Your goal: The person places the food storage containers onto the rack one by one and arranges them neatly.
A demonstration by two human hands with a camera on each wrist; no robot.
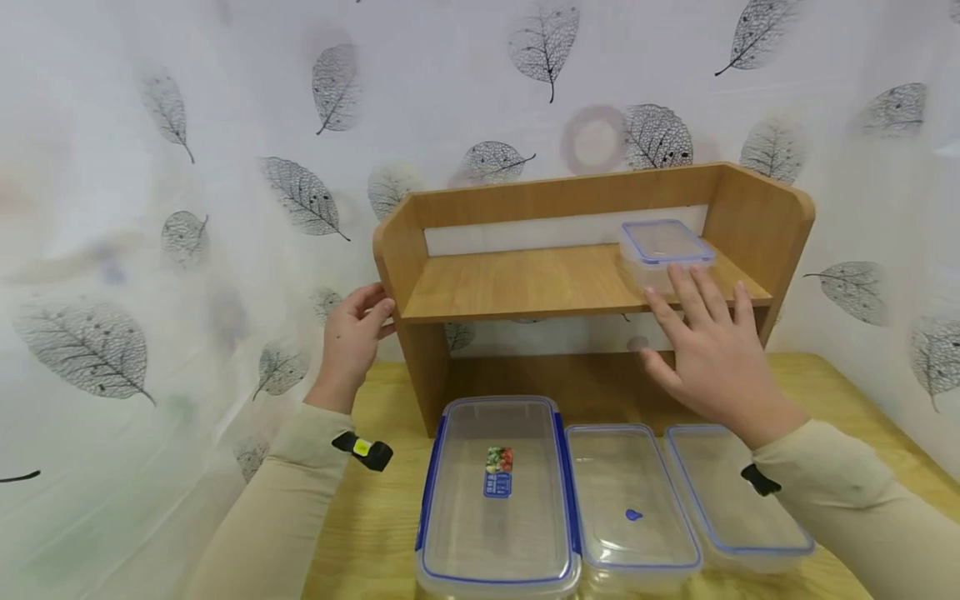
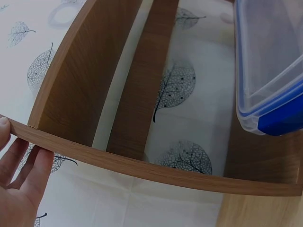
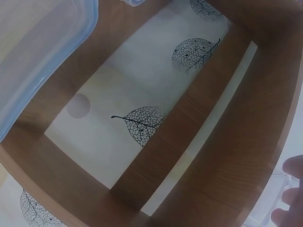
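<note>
My left hand (image 1: pixel 352 337) touches the outer left side of a wooden desk shelf (image 1: pixel 517 279), thumb near its front edge. In the left wrist view the fingers (image 2: pixel 38 177) rest against the outside of the side panel. My right hand (image 1: pixel 708 358), fingers spread, is at the front of a small clear lidded food container (image 1: pixel 667 240) with a blue-edged lid. This container sits at the right end of the shelf's upper board. The right wrist view catches only fingertips (image 3: pixel 289 191) at its right edge, beside the container.
On the wooden table (image 1: pixel 375 500), in front of the shelf, lie a large clear container (image 1: pixel 495 533) with blue clips, a medium one (image 1: pixel 633 479) and another (image 1: pixel 738 492) partly under the right forearm. A leaf-patterned curtain (image 1: pixel 225 250) hangs behind.
</note>
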